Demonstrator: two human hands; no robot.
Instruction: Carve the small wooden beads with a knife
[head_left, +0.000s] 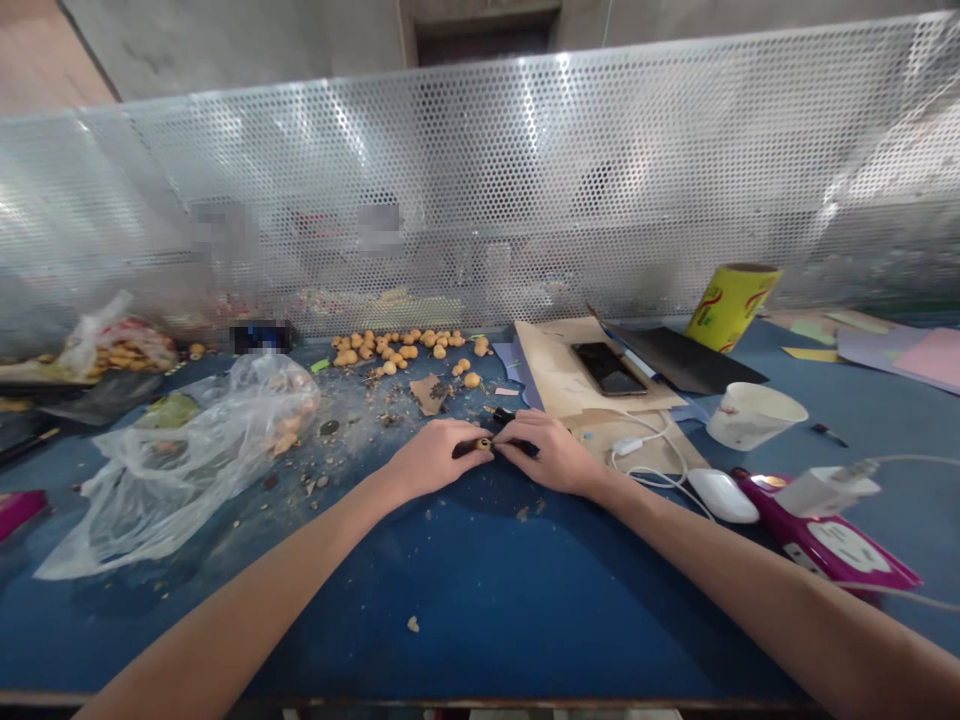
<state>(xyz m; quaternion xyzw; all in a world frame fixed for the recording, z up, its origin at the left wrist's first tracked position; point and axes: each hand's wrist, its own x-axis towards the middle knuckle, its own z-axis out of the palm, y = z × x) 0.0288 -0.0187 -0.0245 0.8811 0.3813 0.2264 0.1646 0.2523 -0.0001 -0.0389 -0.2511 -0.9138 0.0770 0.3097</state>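
Observation:
Near the middle of the blue table, my two hands are brought close together. My left hand (439,455) is closed, pinching a small tan round piece (484,443) with a dark spot, like the longan-like balls (405,350) spread further back. My right hand (551,450) is closed around a slim black-handled tool (504,415); a brassy end sticks out above the fingers, and its working tip is hidden between the hands. A torn brown scrap (430,394) with dark bits lies just beyond my left hand.
Crumbs and shell bits litter the left, beside a clear plastic bag (165,480). Rightward are a phone (607,368) on brown paper, a white cable, a mouse-like white object (722,495), a paper cup (757,415), a yellow roll (733,305) and a magenta box (847,550). Perforated metal (480,180) stands behind.

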